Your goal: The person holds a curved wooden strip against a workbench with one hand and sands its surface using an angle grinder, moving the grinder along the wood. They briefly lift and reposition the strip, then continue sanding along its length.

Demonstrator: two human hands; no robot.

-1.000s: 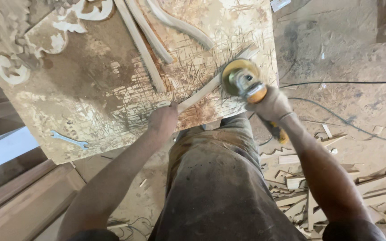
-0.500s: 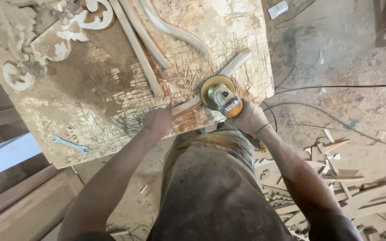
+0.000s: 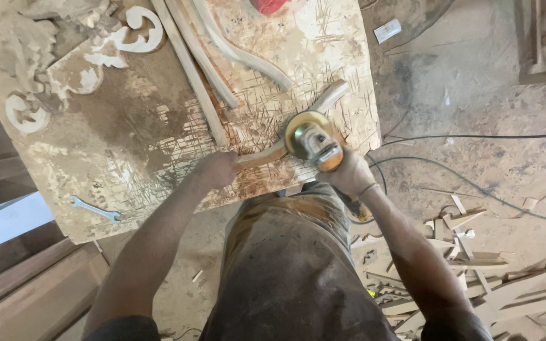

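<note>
Your table [image 3: 127,126] is a scarred board, scored with crossing saw cuts and dusted with sawdust. A curved wooden strip [image 3: 273,151] lies near its front edge, running up toward the right edge. Two straight wooden slats [image 3: 191,69] lie side by side from the back edge down toward the middle, with a wavy moulding [image 3: 241,53] just beside them. Near the back left corner you have pale scroll-shaped carvings [image 3: 137,28], and another scroll cut-out [image 3: 23,113] by the left edge. A small spanner [image 3: 96,209] lies near the front left corner. At the back edge sits something red [image 3: 270,5], possibly cloth; it is cut off by the frame.
</note>
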